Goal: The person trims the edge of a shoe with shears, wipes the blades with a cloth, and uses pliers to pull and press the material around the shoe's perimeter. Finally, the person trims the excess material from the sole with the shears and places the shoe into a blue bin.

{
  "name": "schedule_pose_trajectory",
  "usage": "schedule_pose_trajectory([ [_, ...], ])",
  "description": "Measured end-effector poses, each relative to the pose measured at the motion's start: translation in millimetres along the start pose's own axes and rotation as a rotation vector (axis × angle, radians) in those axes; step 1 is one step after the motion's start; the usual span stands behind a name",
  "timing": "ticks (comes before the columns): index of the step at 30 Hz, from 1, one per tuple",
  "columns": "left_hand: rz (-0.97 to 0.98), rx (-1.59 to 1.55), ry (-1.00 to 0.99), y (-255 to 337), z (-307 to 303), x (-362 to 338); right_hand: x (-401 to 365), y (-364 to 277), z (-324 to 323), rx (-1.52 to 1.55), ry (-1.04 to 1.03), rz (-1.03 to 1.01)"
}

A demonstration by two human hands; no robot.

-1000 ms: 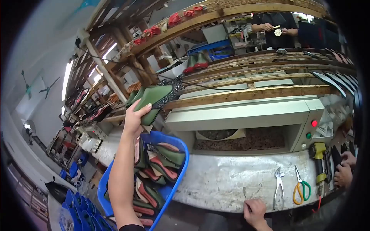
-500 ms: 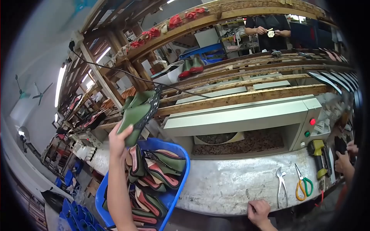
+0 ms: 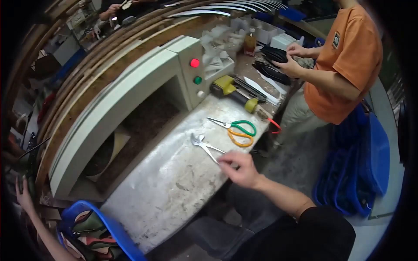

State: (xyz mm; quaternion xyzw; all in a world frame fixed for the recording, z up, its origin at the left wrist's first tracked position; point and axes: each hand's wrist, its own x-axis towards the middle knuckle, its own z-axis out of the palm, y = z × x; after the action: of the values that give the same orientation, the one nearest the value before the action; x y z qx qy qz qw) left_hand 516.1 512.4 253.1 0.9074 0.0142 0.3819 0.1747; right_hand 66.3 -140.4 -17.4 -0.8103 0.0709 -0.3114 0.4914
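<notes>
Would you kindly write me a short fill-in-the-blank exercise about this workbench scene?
1. The right hand grips the handles of the metal ___.
2. The scissors lying beside them have one green handle and one ___ handle.
3. On the machine, the red button sits just above a ___ one.
4. The basket at the bench's near corner is ___.

Missing words: pliers; orange; green; blue.
</notes>
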Motion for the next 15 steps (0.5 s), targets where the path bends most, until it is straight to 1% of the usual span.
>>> schedule_pose_trajectory([
  [2,0.089,-0.007,0.001,19,-8,-36,10,17,-29,-0.078,0.147,0.025],
  [3,0.178,-0.006,0.037,40,-27,-62,13,26,-38,-0.066,0.136,0.027],
  [5,0.341,0.037,0.102,71,-82,-117,21,35,-34,-0.091,-0.045,0.003],
  [6,0.294,0.037,-0.059,92,-107,-151,27,40,-21,-0.053,-0.078,-0.002],
  [8,0.174,0.103,-0.327,132,-158,-225,35,46,11,-0.283,-0.132,-0.122],
  [10,0.035,0.246,-0.558,158,-203,-286,43,49,24,-0.573,-0.135,-0.248],
  [12,0.052,0.186,-0.508,143,-226,-340,48,53,24,-0.516,-0.226,-0.211],
  [13,-0.008,0.127,-0.512,156,-233,-361,51,63,14,-0.472,-0.281,-0.149],
  [14,-0.067,0.069,-0.513,175,-242,-382,54,71,5,-0.45,-0.246,-0.14],
  [15,-0.159,0.135,-0.507,186,-254,-397,57,78,4,-0.379,-0.254,-0.14],
])
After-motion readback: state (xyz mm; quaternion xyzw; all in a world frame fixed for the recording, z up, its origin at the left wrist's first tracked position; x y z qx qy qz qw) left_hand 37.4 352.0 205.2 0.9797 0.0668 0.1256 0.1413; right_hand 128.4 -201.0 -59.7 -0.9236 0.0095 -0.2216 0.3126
